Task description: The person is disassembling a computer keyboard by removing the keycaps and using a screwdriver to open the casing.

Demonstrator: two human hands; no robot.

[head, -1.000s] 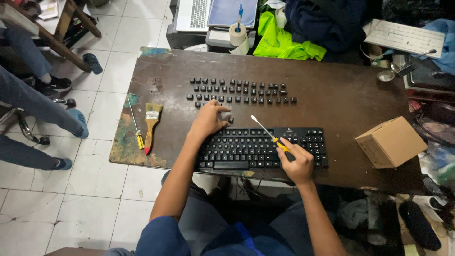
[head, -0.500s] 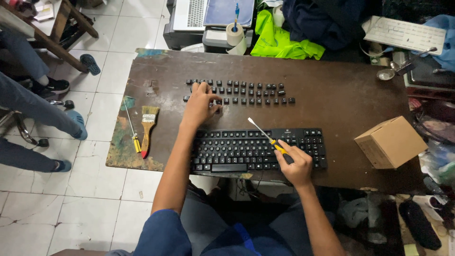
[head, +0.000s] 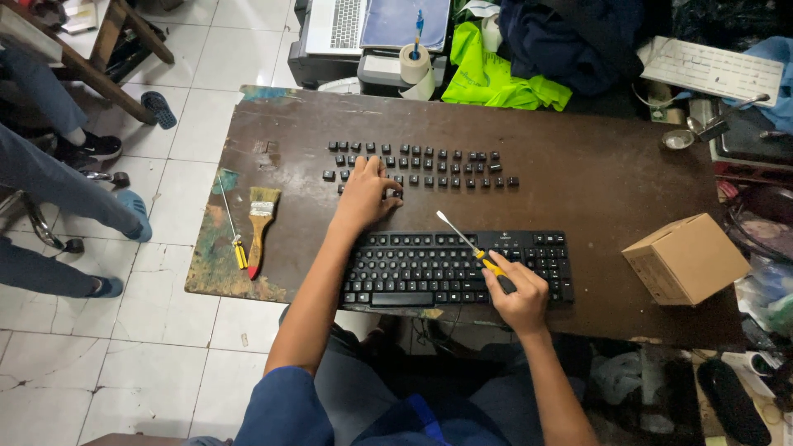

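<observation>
Many black keycaps (head: 429, 163) are already laid in rows on the table (head: 578, 190), where the left hand (head: 368, 194) rests with loose fingers on them, while the black keyboard (head: 450, 268) is seen mostly filled and the right hand (head: 516, 293) is clamped on a yellow-handled screwdriver (head: 471, 244).

One black keyboard (head: 458, 268) is lying on one brown table (head: 595, 198). Many loose black keys (head: 438, 165) are sitting in three rows, too small to count. Two screwdrivers (head: 471, 245) are showing, plus one paintbrush (head: 260, 227) and one cardboard box (head: 686, 258).
</observation>
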